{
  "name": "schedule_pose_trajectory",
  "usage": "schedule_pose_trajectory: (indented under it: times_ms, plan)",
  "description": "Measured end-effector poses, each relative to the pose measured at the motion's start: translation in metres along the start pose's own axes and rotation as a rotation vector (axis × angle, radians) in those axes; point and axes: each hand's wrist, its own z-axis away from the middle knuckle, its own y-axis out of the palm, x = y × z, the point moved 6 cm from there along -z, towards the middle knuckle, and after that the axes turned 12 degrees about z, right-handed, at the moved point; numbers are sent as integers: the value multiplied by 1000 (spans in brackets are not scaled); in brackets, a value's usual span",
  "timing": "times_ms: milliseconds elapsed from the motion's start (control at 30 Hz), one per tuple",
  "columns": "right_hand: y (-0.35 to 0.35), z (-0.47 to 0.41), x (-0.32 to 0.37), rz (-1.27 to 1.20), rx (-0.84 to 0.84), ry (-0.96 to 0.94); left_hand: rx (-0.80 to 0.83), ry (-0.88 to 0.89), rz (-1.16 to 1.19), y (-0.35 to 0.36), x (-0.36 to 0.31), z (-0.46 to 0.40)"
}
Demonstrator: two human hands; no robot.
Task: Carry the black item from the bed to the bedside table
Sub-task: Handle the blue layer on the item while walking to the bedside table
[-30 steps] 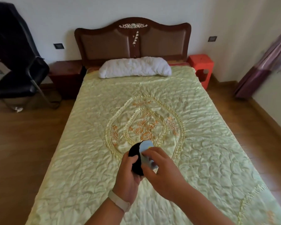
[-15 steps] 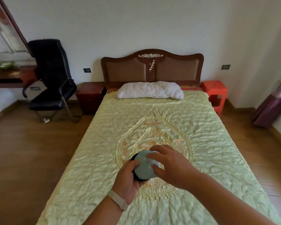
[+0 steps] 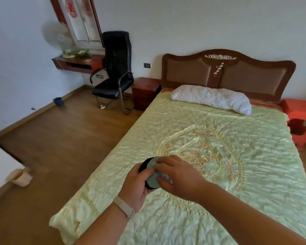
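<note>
The black item [image 3: 143,165] is round, with a pale blue-grey face turned up toward me. I hold it above the bed [image 3: 219,156], over the near left part of the green quilted cover. My left hand [image 3: 137,184] cups it from below and the left. My right hand [image 3: 177,175] lies over its pale face, fingers curled on it. The dark wooden bedside table [image 3: 145,91] stands at the far left of the headboard, well away from both hands.
A black office chair [image 3: 115,76] stands left of the bedside table, under a wall shelf [image 3: 78,63] with a fan. A white pillow [image 3: 210,98] lies at the headboard. A red plastic stool [image 3: 300,119] sits right of the bed. Wooden floor stretches to the left.
My view has swung left and lifted, bringing the chair, shelf and floor into sight. Both hands keep hold of the black item, and my right hand has slid further over its pale face.
</note>
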Motion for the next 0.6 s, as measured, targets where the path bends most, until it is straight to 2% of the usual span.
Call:
schedule_pose_trajectory:
  times_ms: [333,600]
  plan:
    - [21,-69,103,-44,-5,-158,6,94,101,-92,-72,43]
    - [56,-141,235,-71,38,-330,-78,158,274,-231,-147,94]
